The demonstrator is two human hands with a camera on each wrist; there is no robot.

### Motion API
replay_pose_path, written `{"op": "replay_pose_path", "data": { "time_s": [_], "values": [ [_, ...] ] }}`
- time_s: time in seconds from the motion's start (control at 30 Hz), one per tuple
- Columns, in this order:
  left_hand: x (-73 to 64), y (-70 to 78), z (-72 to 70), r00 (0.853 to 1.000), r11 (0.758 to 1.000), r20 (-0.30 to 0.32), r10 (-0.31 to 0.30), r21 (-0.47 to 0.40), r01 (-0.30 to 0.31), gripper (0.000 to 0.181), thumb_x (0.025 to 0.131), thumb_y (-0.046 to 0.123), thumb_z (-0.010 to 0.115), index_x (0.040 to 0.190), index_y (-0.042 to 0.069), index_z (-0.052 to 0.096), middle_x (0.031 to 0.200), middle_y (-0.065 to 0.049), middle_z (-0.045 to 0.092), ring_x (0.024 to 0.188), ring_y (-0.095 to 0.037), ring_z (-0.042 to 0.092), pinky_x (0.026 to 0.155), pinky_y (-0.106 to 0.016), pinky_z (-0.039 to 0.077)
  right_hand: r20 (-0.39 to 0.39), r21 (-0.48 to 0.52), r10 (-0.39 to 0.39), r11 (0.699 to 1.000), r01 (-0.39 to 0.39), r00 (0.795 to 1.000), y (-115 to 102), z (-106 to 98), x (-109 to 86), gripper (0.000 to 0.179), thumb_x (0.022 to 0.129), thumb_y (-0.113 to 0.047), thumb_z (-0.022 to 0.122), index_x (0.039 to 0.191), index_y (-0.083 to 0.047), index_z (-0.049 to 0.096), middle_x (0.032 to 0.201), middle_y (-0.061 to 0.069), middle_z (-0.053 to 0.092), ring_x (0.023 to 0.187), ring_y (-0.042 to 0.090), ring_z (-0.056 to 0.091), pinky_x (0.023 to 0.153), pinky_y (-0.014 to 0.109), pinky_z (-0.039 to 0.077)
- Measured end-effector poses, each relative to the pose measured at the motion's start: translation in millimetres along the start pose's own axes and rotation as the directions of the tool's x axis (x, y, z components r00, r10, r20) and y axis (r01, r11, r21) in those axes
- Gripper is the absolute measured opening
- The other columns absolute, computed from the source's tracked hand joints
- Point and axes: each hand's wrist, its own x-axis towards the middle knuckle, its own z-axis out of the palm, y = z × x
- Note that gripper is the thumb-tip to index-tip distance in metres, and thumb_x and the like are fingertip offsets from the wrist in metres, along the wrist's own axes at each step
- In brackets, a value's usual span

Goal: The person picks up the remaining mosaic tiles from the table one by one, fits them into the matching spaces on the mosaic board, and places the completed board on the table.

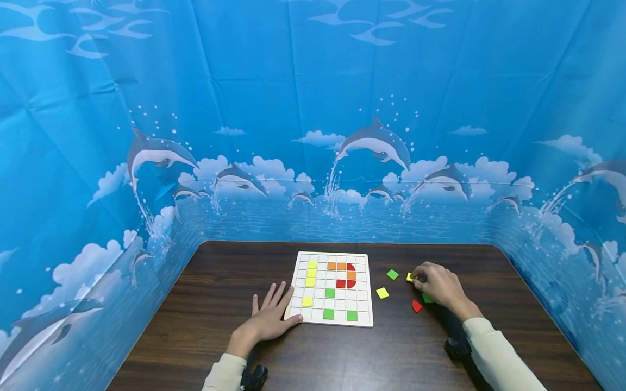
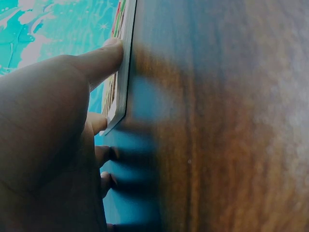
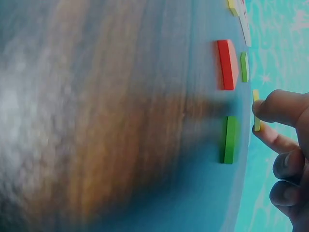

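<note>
My right hand [image 1: 440, 285] pinches a small yellow square tile [image 1: 409, 277] between thumb and finger. In the right wrist view the yellow tile [image 3: 256, 95] is seen edge-on, raised off the table. My left hand [image 1: 269, 320] lies with fingers spread at the lower left corner of a white grid board [image 1: 359, 320]. Its thumb [image 2: 104, 60] touches the board's near edge. On the board sit several yellow, orange, red and green pieces, some with rounded corners.
Loose on the table right of the board lie a green tile [image 1: 393, 275], a yellow tile [image 1: 382, 293], a red rounded piece [image 1: 417, 306] and another green tile [image 1: 427, 298] partly under my right hand. A blue dolphin curtain [image 1: 303, 108] surrounds the dark wooden table [image 1: 225, 282].
</note>
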Motion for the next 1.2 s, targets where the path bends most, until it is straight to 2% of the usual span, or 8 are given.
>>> {"op": "replay_pose_path", "data": {
  "time_s": [0.3,0.53,0.7,0.83,0.97,1.2],
  "values": [
    [0.1,-2.5,3.6,0.999,0.999,-0.027,0.037,-0.003,-0.037,0.095,0.1,0.075,0.051,0.173,0.021,0.022,0.18,-0.017,0.009,0.167,-0.044,-0.002,0.118,-0.083,-0.015,-0.03,0.003,-0.035,0.999,0.035,0.999,-10.2,-0.2,0.2,0.011,0.091,-0.016,0.084,0.102,-0.015,0.083,0.118,0.012,0.077,0.069,0.013,0.058,0.055,0.031,0.044],
    [0.0,3.5,-1.1,1.0,1.0,-0.001,-0.016,0.02,0.016,0.09,0.102,0.063,0.059,0.171,0.016,0.026,0.18,-0.015,0.013,0.167,-0.041,0.003,0.123,-0.08,-0.01,-0.056,0.014,-0.071,0.997,0.072,0.996,-18.7,0.9,0.5,0.011,0.09,-0.016,0.084,0.101,-0.016,0.084,0.117,0.011,0.077,0.063,0.009,0.05,0.052,0.027,0.037],
    [1.4,3.0,0.3,1.0,0.999,0.001,-0.028,0.036,0.028,0.089,0.103,0.062,0.06,0.172,0.017,0.026,0.18,-0.014,0.012,0.167,-0.041,0.004,0.123,-0.079,-0.009,-0.067,0.019,-0.088,0.996,0.09,0.994,-27.2,-0.1,1.3,0.009,0.09,-0.016,0.084,0.099,-0.018,0.084,0.115,0.007,0.077,0.064,0.009,0.05,0.052,0.028,0.037],
    [2.4,4.1,-0.8,0.999,0.998,0.005,-0.037,0.058,0.036,0.09,0.102,0.063,0.06,0.172,0.018,0.025,0.181,-0.013,0.012,0.168,-0.04,0.004,0.124,-0.079,-0.008,-0.07,0.016,-0.099,0.995,0.1,0.993,-37.7,-1.0,1.9,0.008,0.09,-0.017,0.084,0.098,-0.018,0.084,0.112,0.006,0.077,0.068,0.009,0.055,0.054,0.028,0.041],
    [0.2,4.7,-1.0,1.0,0.999,-0.002,-0.011,0.046,0.011,0.09,0.103,0.064,0.057,0.172,0.016,0.025,0.18,-0.015,0.012,0.167,-0.041,0.003,0.122,-0.08,-0.009,-0.076,0.017,-0.11,0.994,0.112,0.991,-48.7,-2.2,2.1,0.008,0.088,-0.018,0.086,0.096,-0.019,0.084,0.111,0.005,0.077,0.073,0.011,0.06,0.057,0.028,0.045],
    [0.3,4.8,-1.8,1.0,0.999,0.005,-0.018,0.035,0.017,0.09,0.102,0.064,0.059,0.171,0.016,0.026,0.18,-0.015,0.013,0.168,-0.04,0.004,0.123,-0.079,-0.009,-0.095,0.043,-0.152,0.987,0.157,0.984,-66.8,-2.5,2.8,0.009,0.087,-0.017,0.087,0.095,-0.02,0.084,0.109,0.001,0.078,0.077,0.015,0.068,0.056,0.026,0.045]
  ]
}}
